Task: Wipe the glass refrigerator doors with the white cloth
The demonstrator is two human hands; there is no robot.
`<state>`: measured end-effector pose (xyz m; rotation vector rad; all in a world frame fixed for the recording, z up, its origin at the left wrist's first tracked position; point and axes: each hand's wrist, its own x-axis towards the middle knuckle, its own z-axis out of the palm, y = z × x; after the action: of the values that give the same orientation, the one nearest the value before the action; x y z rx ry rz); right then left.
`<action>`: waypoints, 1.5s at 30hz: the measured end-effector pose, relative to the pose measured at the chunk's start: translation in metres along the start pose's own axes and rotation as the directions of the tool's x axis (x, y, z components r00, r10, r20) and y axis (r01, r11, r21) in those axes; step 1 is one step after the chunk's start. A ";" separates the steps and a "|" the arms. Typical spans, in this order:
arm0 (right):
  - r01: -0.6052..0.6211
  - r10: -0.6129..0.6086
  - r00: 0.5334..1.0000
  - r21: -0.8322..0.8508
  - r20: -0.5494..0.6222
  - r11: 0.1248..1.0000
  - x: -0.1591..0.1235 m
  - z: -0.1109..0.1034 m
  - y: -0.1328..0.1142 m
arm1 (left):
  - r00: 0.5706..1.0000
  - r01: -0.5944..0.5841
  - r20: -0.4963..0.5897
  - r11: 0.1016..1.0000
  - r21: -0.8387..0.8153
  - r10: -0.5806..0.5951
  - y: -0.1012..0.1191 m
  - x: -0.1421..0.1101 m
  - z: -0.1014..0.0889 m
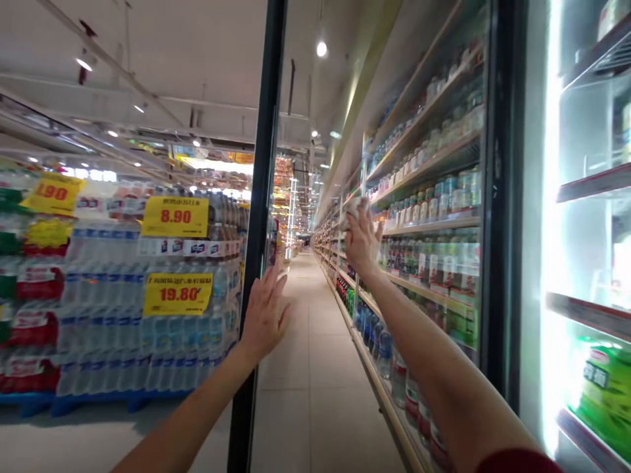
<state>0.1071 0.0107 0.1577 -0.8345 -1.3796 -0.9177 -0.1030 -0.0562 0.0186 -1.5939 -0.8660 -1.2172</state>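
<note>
A glass cooler door (315,341) with a black frame (265,164) stands in front of me. My right hand (363,242) is raised near the middle of the pane and presses a whitish crumpled cloth (352,211) to the glass. Lower and to the left, my left hand (266,309) is at the frame's edge, its fingers stretched out and slightly blurred. Nothing shows in that hand. Whether its palm touches the frame or the glass I cannot tell.
On the right is a lit cooler with shelves (591,184) and green packs (599,378). Stacked bottled drinks (103,309) with yellow price signs (175,217) stand at left on blue pallets (93,399). Rows of bottles (434,263) and an aisle floor (305,295) appear in the pane.
</note>
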 end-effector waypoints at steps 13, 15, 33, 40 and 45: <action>-0.335 0.326 0.941 -0.127 -0.089 0.934 -0.005 -0.051 0.121 | 0.989 0.143 0.040 0.988 0.062 -0.145 0.000 0.090 0.043; -0.506 0.483 0.858 -0.129 -0.175 0.853 -0.008 -0.062 0.145 | 0.986 0.162 0.036 0.985 0.066 -0.164 -0.001 0.089 0.047; -0.253 0.250 0.967 -0.108 -0.040 0.961 -0.024 -0.052 0.136 | 0.978 0.208 -0.022 0.978 0.018 -0.208 0.006 0.088 0.061; 0.193 -0.177 0.964 -0.066 0.201 0.979 -0.023 -0.052 0.113 | 0.980 0.201 -0.006 0.980 0.003 -0.201 0.005 0.087 0.057; -0.438 0.423 0.895 -0.098 -0.146 0.894 0.008 -0.059 0.139 | 0.977 0.211 0.004 0.976 0.047 -0.211 0.006 0.088 0.055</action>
<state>0.2571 0.0166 0.1690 -1.1124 -0.9788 -0.6985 -0.0570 -0.0059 0.0971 -1.5000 -1.0836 -1.3279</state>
